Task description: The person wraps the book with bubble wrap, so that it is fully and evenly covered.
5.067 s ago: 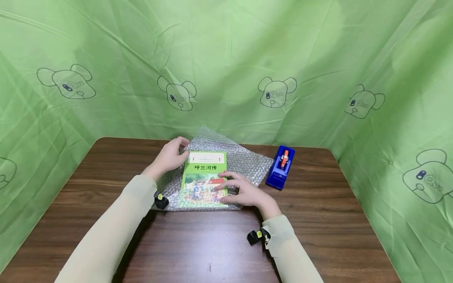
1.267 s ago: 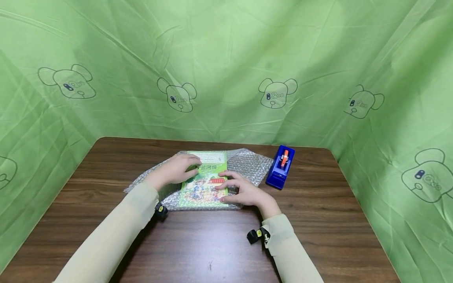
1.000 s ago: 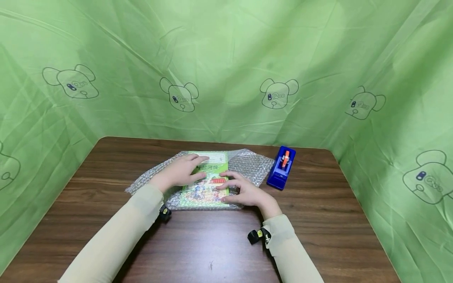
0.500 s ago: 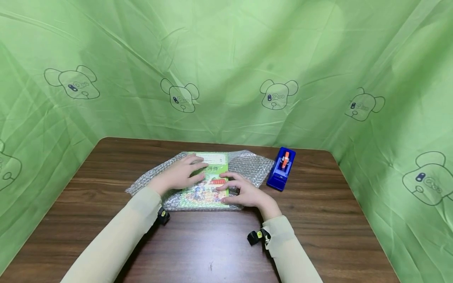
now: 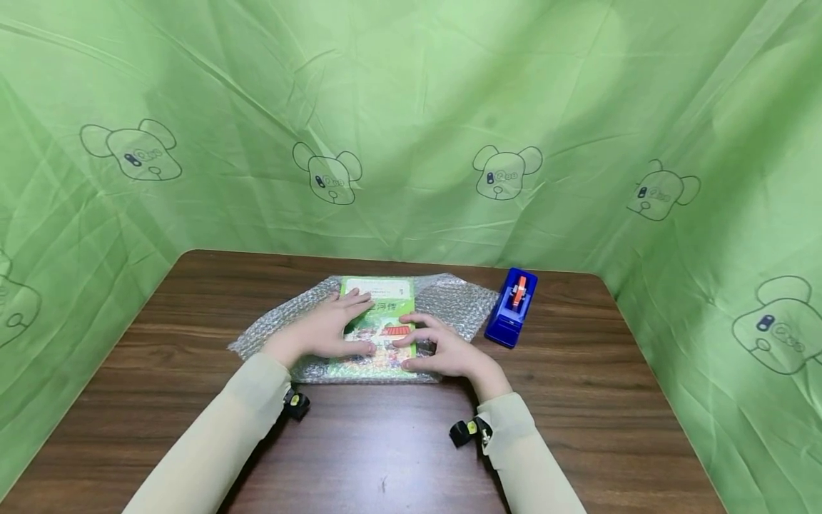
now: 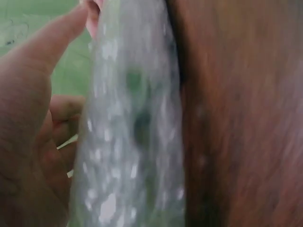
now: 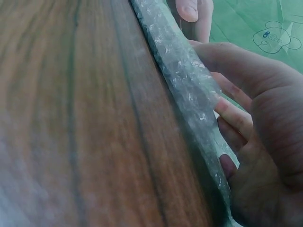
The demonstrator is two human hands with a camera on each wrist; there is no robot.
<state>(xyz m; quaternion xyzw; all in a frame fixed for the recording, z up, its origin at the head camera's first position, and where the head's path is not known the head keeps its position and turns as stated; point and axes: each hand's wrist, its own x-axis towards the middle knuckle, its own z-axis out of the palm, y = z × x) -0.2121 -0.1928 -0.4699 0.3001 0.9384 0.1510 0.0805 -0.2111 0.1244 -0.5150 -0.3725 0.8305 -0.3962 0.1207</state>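
Book [image 5: 379, 314]: on bubble wrap [image 5: 449, 300], mid-table [image 5: 193, 314]; head view only.
Left hand [image 5: 324, 330]: fingers flat on cover.
Right hand [image 5: 443, 350]: fingers spread, pressing.
Wrist views: wrap edge only, left blurred.

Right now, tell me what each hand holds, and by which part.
Neither grips anything. The left hand and right hand rest flat on the book cover, over the bubble wrap.
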